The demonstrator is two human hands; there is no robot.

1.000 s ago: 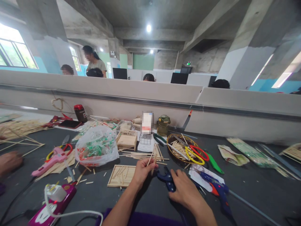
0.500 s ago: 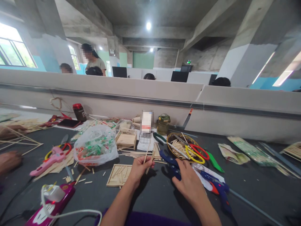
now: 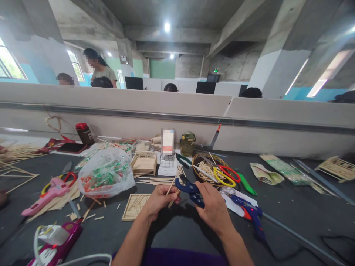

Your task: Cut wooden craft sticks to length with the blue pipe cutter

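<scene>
My left hand pinches thin wooden sticks between thumb and fingers, tilted over the dark table. My right hand grips a pair of blue cutters, its fingers wrapped round the handles. The cutters' curved jaws meet the upper part of the sticks; whether they touch the wood I cannot tell. Left of my left wrist lies a shallow wooden stick tray with short sticks in it. Beyond my hands, more long sticks lie beside a small wooden frame model.
A wicker basket holds sticks and scissors. A blue glue gun lies right, a pink glue gun left. Also present are a plastic bag, a purple power strip, a bottle and a co-worker's hand.
My right hand has brought the cutters leftward to the sticks in my left hand. The whole view has shifted slightly, and the co-worker's hands at the left edge show less.
</scene>
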